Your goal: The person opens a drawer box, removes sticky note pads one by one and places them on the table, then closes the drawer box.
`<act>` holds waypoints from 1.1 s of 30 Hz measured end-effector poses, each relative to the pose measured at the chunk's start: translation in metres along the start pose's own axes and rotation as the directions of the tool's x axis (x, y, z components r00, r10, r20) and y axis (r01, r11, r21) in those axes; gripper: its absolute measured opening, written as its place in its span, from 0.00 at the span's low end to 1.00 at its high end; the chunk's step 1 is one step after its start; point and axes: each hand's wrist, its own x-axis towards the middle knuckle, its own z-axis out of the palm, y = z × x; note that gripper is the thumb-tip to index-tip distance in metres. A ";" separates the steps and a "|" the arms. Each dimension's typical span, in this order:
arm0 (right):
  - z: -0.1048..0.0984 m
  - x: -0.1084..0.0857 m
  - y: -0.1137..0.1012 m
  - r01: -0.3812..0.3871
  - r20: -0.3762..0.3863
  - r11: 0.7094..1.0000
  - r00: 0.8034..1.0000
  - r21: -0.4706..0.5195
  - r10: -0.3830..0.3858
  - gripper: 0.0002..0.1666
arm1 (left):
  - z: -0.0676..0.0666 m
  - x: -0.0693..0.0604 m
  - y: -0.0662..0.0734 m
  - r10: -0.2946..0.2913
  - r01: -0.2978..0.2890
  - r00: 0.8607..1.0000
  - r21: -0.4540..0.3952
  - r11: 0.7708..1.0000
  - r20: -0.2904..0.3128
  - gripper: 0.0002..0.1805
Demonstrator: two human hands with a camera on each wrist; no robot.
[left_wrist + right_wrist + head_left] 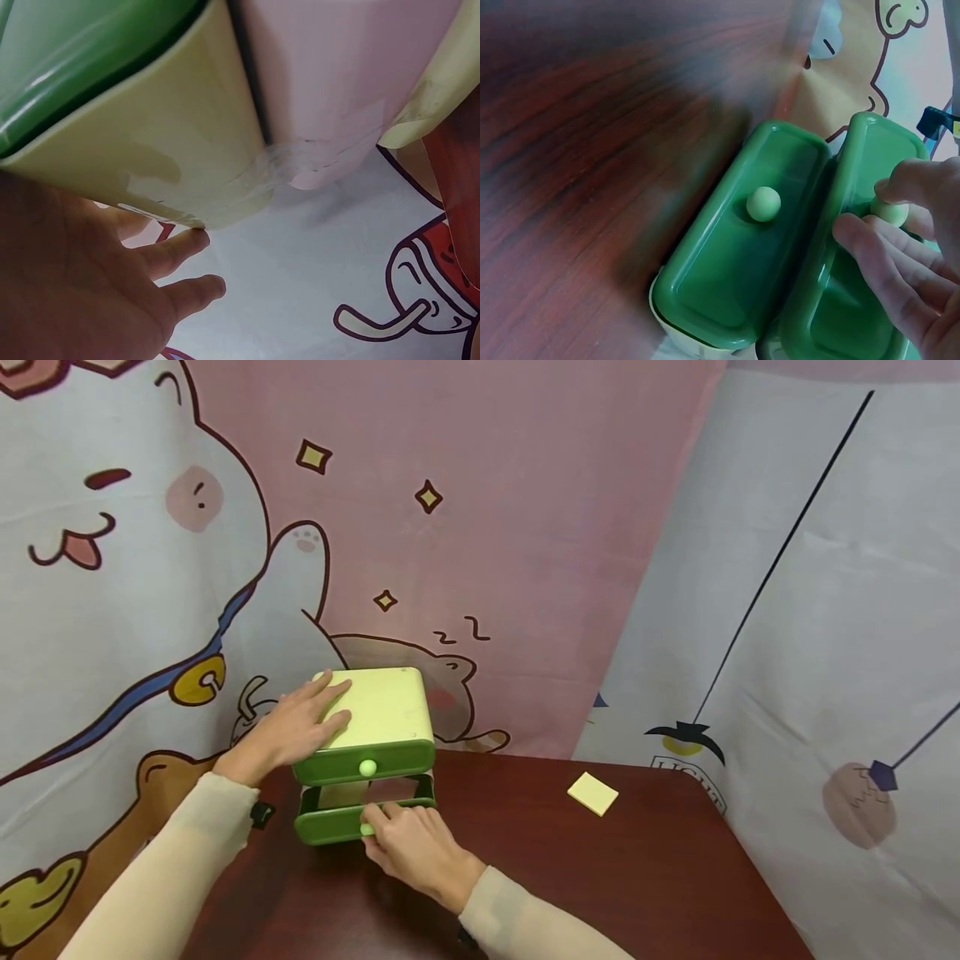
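A small drawer cabinet (386, 710) with a pale yellow top and green drawer fronts stands toward the left of the table. My left hand (300, 722) rests on its top at the left edge, fingers spread; in the left wrist view these fingers (184, 255) lie by the yellow casing. My right hand (420, 847) pinches the round light-green knob (891, 211) of a drawer that stands pulled out below the top one. Part of that drawer's inside shows. In the right wrist view, another drawer front (720, 277) with its own knob lies nearer the table.
A pale yellow pad of sticky notes (592, 794) lies on the dark red-brown table (540, 860), right of the cabinet. Behind the table hangs a printed cloth (510, 552) with cartoon animals. The cabinet stands close to it.
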 end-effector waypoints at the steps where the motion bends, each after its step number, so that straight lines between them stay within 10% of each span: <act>1: -0.001 -0.001 0.000 0.007 -0.007 1.000 1.000 -0.003 -0.007 0.13 | 0.000 0.000 0.000 -0.001 0.001 1.000 0.001 1.000 0.000 0.41; 33: -0.021 -0.032 -0.017 0.155 -0.151 0.972 0.972 -0.176 -0.182 0.13 | 0.004 0.002 0.003 -0.007 0.008 1.000 0.027 1.000 -0.006 0.41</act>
